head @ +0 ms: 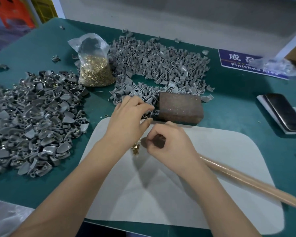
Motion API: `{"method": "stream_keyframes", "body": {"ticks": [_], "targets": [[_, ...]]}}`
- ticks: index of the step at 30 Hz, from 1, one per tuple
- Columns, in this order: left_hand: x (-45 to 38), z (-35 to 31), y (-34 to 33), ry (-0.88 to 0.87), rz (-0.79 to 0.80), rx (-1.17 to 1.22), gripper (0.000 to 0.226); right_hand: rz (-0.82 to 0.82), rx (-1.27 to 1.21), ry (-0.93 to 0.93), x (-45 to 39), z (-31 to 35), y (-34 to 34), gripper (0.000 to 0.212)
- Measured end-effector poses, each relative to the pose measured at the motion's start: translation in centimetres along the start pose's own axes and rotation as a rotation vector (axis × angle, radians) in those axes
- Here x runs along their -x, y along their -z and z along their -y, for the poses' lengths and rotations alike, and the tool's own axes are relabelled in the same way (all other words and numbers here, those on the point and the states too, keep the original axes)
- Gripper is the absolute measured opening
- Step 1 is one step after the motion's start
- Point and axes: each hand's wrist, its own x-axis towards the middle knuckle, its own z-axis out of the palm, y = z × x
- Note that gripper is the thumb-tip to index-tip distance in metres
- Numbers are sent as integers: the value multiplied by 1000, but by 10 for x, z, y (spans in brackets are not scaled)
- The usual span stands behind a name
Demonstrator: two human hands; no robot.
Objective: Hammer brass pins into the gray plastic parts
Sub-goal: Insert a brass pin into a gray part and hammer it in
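My left hand (126, 120) reaches over the far edge of the white mat (220, 151). Its fingers and thumb pinch a gray plastic part (148, 115) just left of the brown block (179, 106). My right hand (169, 146) lies on the mat, fingers curled round the dark head end of a hammer (159, 141). The hammer's pale wooden handle (246, 182) runs out to the lower right. A small heap of brass pins (135, 149) lies on the mat between my wrists. Whether the right fingertips also hold a pin is hidden.
A clear bag of brass pins (96, 71) stands at the back. Loose gray parts (161, 64) are heaped behind the block, with a second big heap (32, 124) on the left. A phone (285, 112) and a blue "Finished Area" sign (243, 62) are at the right.
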Motion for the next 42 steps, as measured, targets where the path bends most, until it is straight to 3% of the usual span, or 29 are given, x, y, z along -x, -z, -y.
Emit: {"method": "stream_keyframes", "body": {"ticks": [8, 26, 42], "targets": [[-5, 1, -6, -17, 24, -37, 40, 14, 25, 119, -3, -5, -5, 10], [7, 7, -5, -12, -79, 91, 22, -24, -100, 23, 2, 2, -1, 9], [9, 10, -5, -21, -51, 56, 35, -62, -108, 1, 2, 0, -1, 14]]}}
